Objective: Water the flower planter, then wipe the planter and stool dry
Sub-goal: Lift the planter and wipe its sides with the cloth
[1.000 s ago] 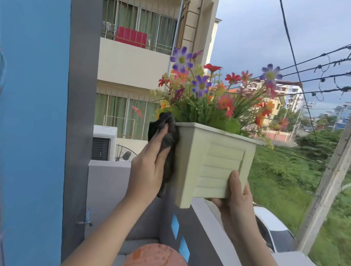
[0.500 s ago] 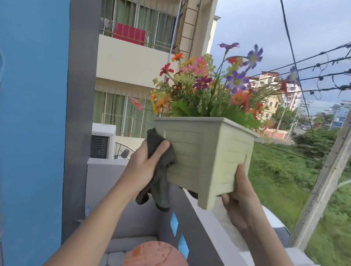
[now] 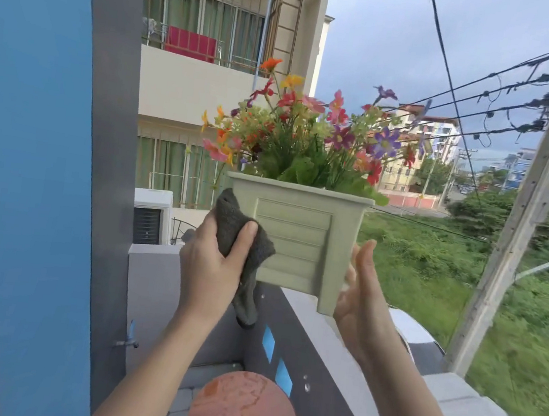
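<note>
A pale green square planter point(image 3: 300, 242) filled with colourful flowers point(image 3: 308, 143) is held up in the air above the balcony wall. My left hand point(image 3: 210, 269) grips a dark grey cloth point(image 3: 232, 227) and presses it on the planter's lower left front, with the cloth's tail hanging down. My right hand point(image 3: 362, 294) holds the planter's right side and lower corner, thumb up and fingers hidden behind it. Below, between my forearms, is the round reddish stool top point(image 3: 241, 411).
A dark grey balcony wall point(image 3: 330, 387) with small blue openings runs under the planter. A blue and grey pillar point(image 3: 62, 181) stands close on the left, with a small tap point(image 3: 129, 338) at its foot. Beyond the wall are a parked car point(image 3: 413, 332), a pole point(image 3: 526, 204) and cables.
The planter has turned in my hands, so a slatted face now points at me. My left hand with the cloth slid from the planter's left side to its lower front corner.
</note>
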The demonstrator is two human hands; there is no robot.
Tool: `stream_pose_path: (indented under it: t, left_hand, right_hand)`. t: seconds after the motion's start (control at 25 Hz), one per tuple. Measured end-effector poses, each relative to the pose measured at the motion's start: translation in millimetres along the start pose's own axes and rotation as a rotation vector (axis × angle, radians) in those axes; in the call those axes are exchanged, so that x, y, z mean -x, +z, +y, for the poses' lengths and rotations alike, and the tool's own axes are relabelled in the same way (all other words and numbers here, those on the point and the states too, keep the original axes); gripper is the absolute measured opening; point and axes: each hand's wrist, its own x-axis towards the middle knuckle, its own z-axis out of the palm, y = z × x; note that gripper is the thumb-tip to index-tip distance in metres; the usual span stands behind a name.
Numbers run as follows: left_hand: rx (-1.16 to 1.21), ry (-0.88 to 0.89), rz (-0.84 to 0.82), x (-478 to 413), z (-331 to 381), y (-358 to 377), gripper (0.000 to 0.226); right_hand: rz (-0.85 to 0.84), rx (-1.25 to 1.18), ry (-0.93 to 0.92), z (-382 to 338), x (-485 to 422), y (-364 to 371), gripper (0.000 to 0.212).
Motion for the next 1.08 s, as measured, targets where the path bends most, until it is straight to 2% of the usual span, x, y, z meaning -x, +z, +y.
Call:
stream_pose_path:
  t: [0.08,0.12,0.24,0.32,0.48,0.6,0.72,0.84,0.92,1.0,1.08]
  left_hand:
    - [-0.053,0.042,0.022,3.1,-5.0,2.3,0.047]
    - [-0.067,0.054,0.027,6.0,-5.7,3.7,0.049]
    - [-0.068,0.085,0.041,12.6,-2.4,5.5,0.058]
    - [-0.069,0.113,0.039,14.0,-2.4,4.7,0.059]
    - [-0.065,0.144,-0.073,30.6,-15.1,1.1,0.060]
    - [0.035,0.061,-0.098,38.0,-22.8,2.1,0.058]
    - [0.078,0.009,-0.109,35.7,-26.7,6.2,0.043]
    - [0.140,-0.078,-0.211,42.4,-34.0,11.6,0.024]
    - [0.186,-0.174,-0.295,47.6,-43.1,19.4,0.021]
    - [0.274,-0.293,-0.375,54.4,-53.5,32.5,0.020]
    - [0.312,-0.372,-0.454,63.4,-63.8,49.5,0.024]
  right_hand:
    - [-0.077,0.104,-0.004,4.7,5.2,13.4,0.089]
    - [-0.049,0.190,-0.023,9.9,6.5,16.5,0.084]
    - [0.176,0.341,-0.209,22.4,1.9,25.5,0.040]
    - [0.254,0.290,-0.302,26.6,-1.6,30.0,0.028]
    - [0.307,0.212,-0.302,24.7,-6.8,27.8,0.038]
    - [0.330,0.317,-0.318,19.9,-10.3,28.2,0.036]
    - [0.329,0.374,-0.300,22.4,-9.7,27.4,0.027]
    - [0.399,0.430,-0.308,29.0,-5.5,23.0,0.024]
    - [0.462,0.438,-0.300,41.6,-5.8,13.0,0.023]
    - [0.527,0.415,-0.282,57.8,-6.2,-5.0,0.030]
    - [0.565,0.409,-0.282,72.2,-8.1,-27.6,0.056]
